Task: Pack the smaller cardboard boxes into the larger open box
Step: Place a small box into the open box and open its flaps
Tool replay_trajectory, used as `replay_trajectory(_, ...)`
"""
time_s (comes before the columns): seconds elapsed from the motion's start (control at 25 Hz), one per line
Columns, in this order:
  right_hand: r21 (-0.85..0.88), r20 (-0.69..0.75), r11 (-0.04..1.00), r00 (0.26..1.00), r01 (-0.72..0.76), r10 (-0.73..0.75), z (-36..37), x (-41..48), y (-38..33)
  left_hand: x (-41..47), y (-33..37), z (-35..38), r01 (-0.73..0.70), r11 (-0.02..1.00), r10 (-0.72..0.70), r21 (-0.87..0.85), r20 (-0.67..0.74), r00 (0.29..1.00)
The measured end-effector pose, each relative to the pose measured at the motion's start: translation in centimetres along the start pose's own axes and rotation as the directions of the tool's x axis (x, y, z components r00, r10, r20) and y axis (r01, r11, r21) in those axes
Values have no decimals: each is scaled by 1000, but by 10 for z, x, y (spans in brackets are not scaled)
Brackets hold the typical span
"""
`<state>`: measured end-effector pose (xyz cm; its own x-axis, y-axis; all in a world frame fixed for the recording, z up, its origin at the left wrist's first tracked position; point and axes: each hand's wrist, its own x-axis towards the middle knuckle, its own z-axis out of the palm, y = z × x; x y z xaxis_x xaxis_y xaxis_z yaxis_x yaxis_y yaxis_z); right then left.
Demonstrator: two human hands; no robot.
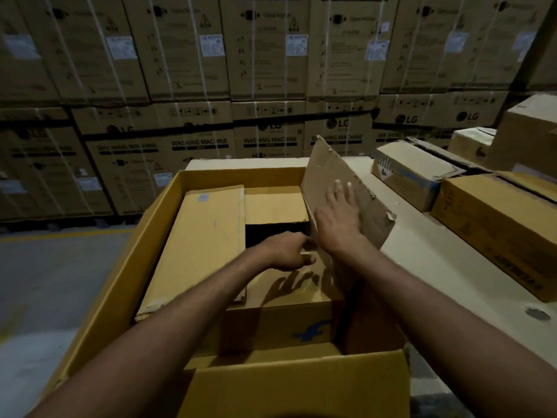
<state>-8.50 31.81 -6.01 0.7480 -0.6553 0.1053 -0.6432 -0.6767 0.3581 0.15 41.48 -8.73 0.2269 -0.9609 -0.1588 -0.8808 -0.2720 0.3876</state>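
The large open box (126, 254) stands in front of me with its flaps spread. Inside lie a long flat box (202, 242) along the left, a small box (274, 205) at the back, and a box with a blue logo (286, 315) at the front right. A dark gap shows between the last two. My left hand (289, 251) grips the lower edge of a tilted brown cardboard piece (337, 176) at the large box's right side. Against that piece's face my right hand (340, 218) presses flat, fingers straight.
A pale table (437, 267) to the right carries a box with blue print (413, 176), a long yellow box (506, 227) and more boxes behind. A wall of stacked washing-machine cartons (211, 86) fills the background. Grey floor with a yellow line (60, 236) lies left.
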Motion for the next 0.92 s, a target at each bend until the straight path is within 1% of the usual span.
replay_trajectory(0.04, 56, 24, 998, 999, 22, -24, 4, 8, -7, -4, -9, -1, 40, 994, -40, 105, 4, 999)
replay_trajectory(0.12, 217, 77, 975, 995, 50, -69, 15, 24, -22, -16, -23, -3, 100, 940, -107, 326, 2, 994)
replay_trajectory(0.16, 340, 112, 938, 988, 58, -102, 19, 31, -31, -22, -29, -3, 122, 909, -130, 400, -7, 991)
replay_trajectory(0.2, 486, 155, 872, 976, 57, -150, 23, 37, -41, -27, -35, -5, 144, 888, -151, 437, -20, 988)
replay_trajectory(0.24, 630, 189, 774, 957, 53, -220, 26, 42, -52, -34, -42, -7, 171, 886, -171, 431, -39, 985)
replay_trajectory(0.28, 743, 201, 667, 932, 55, -301, 27, 46, -63, -40, -50, -9, 200, 904, -191, 377, -62, 980)
replay_trajectory(0.32, 830, 178, 555, 912, 62, -369, 25, 49, -74, -47, -57, -13, 224, 927, -207, 299, -89, 974)
replay_trajectory(0.36, 889, 142, 454, 909, 56, -391, 22, 50, -85, -54, -64, -18, 240, 943, -217, 232, -119, 969)
replay_trajectory(0.4, 933, 119, 360, 921, 24, -370, 19, 52, -95, -60, -69, -23, 247, 951, -220, 187, -156, 963)
replay_trajectory(0.48, 976, 108, 209, 964, -57, -242, 7, 57, -109, -76, -77, -37, 251, 959, -216, 133, -234, 948)
replay_trajectory(0.52, 989, 109, 116, 976, -88, -190, 0, 60, -114, -84, -78, -46, 246, 965, -212, 95, -274, 938)
replay_trajectory(0.56, 994, 112, 4, 977, -113, -179, -8, 63, -120, -94, -79, -57, 239, 970, -210, 53, -319, 924)
replay_trajectory(0.6, 987, 107, -93, 972, -128, -207, -19, 62, -126, -105, -79, -68, 235, 972, -214, 9, -374, 902)
replay_trajectory(0.64, 980, 76, -160, 963, -120, -259, -31, 61, -135, -117, -82, -81, 243, 970, -230, -26, -432, 872)
replay_trajectory(0.68, 978, 20, -191, 949, -85, -316, -44, 59, -143, -129, -85, -95, 263, 963, -255, -53, -485, 836)
replay_trajectory(0.72, 980, -43, -196, 923, -36, -382, -55, 56, -153, -141, -89, -107, 297, 952, -291, -77, -529, 797)
replay_trajectory(0.76, 983, -105, -185, 882, 21, -459, -65, 52, -166, -154, -96, -119, 348, 933, -339, -95, -563, 753)
replay_trajectory(0.8, 985, -146, -155, 836, 74, -530, -72, 48, -180, -165, -103, -128, 409, 907, -386, -103, -595, 705)
replay_trajectory(0.84, 987, -158, -107, 798, 117, -581, -80, 41, -196, -175, -115, -134, 471, 877, -423, -100, -627, 654)
replay_trajectory(0.88, 987, -149, -44, 777, 155, -611, -84, 34, -211, -184, -126, -137, 534, 841, -456, -86, -644, 614)
replay_trajectory(0.92, 982, -140, 13, 773, 189, -619, -86, 29, -224, -192, -137, -138, 590, 805, -485, -60, -638, 598)
